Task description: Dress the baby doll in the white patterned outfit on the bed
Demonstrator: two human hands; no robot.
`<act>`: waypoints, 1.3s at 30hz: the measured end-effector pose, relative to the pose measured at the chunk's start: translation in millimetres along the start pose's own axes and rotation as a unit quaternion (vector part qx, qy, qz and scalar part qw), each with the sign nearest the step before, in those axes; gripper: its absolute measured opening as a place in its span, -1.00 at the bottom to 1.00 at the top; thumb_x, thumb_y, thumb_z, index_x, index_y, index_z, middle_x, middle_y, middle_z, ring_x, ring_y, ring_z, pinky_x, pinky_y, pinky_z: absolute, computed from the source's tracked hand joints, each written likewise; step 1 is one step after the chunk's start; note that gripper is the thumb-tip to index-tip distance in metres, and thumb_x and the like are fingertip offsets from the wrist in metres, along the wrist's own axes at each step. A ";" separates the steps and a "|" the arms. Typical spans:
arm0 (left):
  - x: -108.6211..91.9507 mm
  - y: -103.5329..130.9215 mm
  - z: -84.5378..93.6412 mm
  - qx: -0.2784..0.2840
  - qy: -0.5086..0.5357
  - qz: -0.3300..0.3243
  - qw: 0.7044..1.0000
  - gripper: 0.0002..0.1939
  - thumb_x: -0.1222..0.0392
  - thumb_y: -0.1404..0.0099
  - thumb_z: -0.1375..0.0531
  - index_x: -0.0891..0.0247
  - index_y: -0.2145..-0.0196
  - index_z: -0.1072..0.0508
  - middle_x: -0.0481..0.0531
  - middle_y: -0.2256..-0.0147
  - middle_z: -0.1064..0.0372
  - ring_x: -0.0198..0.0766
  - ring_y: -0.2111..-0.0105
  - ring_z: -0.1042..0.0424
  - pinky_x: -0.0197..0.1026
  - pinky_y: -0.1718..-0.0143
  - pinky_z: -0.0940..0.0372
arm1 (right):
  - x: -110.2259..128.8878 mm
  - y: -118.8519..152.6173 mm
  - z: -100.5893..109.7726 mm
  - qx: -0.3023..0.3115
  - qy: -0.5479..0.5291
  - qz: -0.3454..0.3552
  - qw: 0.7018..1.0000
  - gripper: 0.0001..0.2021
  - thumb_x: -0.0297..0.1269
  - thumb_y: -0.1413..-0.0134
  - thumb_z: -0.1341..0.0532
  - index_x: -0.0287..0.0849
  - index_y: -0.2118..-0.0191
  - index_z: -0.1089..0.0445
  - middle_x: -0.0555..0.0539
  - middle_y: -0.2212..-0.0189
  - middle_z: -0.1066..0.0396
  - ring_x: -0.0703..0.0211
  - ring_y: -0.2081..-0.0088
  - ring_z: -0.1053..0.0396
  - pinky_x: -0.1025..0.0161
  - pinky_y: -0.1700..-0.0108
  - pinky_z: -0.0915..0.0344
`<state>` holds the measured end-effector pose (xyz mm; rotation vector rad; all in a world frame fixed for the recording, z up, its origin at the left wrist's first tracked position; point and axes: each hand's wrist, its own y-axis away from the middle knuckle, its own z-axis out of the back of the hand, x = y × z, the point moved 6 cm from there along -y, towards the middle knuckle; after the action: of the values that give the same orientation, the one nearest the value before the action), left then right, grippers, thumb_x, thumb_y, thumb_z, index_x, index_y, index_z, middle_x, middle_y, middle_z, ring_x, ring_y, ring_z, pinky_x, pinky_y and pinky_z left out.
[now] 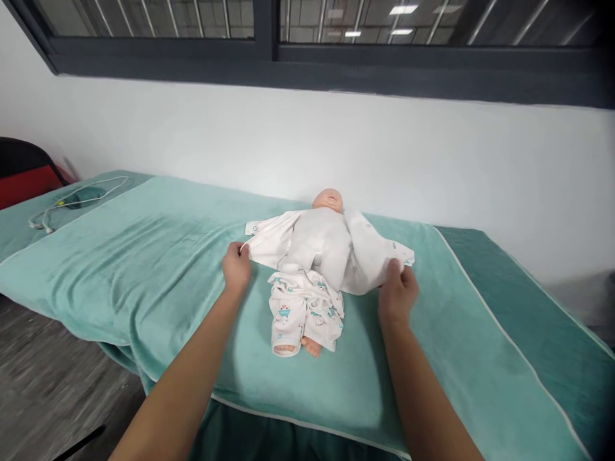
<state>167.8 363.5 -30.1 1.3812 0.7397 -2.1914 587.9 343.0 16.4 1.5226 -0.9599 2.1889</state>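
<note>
Inspected: baby doll [323, 234], flanked by opened-out white shirt [365, 256]

Found at frame centre on green cover [177, 307], lying on its back, lengthwise up and down the picture, head [328, 200] uppermost. Judged about midway between left hand [237, 266] and right hand [398, 291], with neither plainly nearer. Noted left hand, left of centre, pinching one shirt edge; right hand, right of centre and slightly lower, pinching the opposite edge. Noted no containers beyond patterned trousers [319, 304], lower centre, with toes [286, 348] inside one cuff and a foot [312, 346] protruding from the other.
</note>
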 end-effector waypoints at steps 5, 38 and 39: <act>2.5 -0.1 -0.5 0.010 -0.038 -0.004 0.999 -0.84 0.07 -0.28 -0.13 0.20 0.32 -0.41 0.00 0.40 -0.41 -0.18 0.36 -0.34 -0.19 0.29 -0.14 | -33.9 -27.0 60.9 0.037 0.247 -0.055 0.967 -0.63 -0.01 -0.13 -0.15 -0.13 0.57 -0.25 0.06 0.63 -0.13 0.22 0.50 -0.06 0.22 0.39 0.04; -41.3 89.2 -30.1 0.555 0.260 0.075 0.787 -0.72 0.14 -0.01 -0.43 0.33 0.45 -0.45 -0.12 0.51 -0.20 -0.44 0.52 -0.13 -0.34 0.51 0.02 | 35.2 82.9 -31.4 0.486 -0.109 0.144 0.855 -0.81 -0.15 -0.14 -0.34 -0.09 0.26 -0.36 -0.04 0.28 -0.28 0.14 0.22 -0.24 0.19 0.17 -0.16; -42.1 88.8 -29.6 0.554 0.264 0.068 0.787 -0.72 0.15 -0.01 -0.43 0.33 0.44 -0.44 -0.12 0.50 -0.19 -0.44 0.52 -0.13 -0.34 0.51 0.02 | 33.4 82.4 -31.6 0.488 -0.117 0.131 0.855 -0.81 -0.15 -0.14 -0.33 -0.10 0.26 -0.36 -0.04 0.29 -0.28 0.14 0.23 -0.23 0.19 0.17 -0.17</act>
<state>259.8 318.9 -20.3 2.5317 -0.6940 -2.1286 503.9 300.2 11.5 2.1925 -0.0056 2.9589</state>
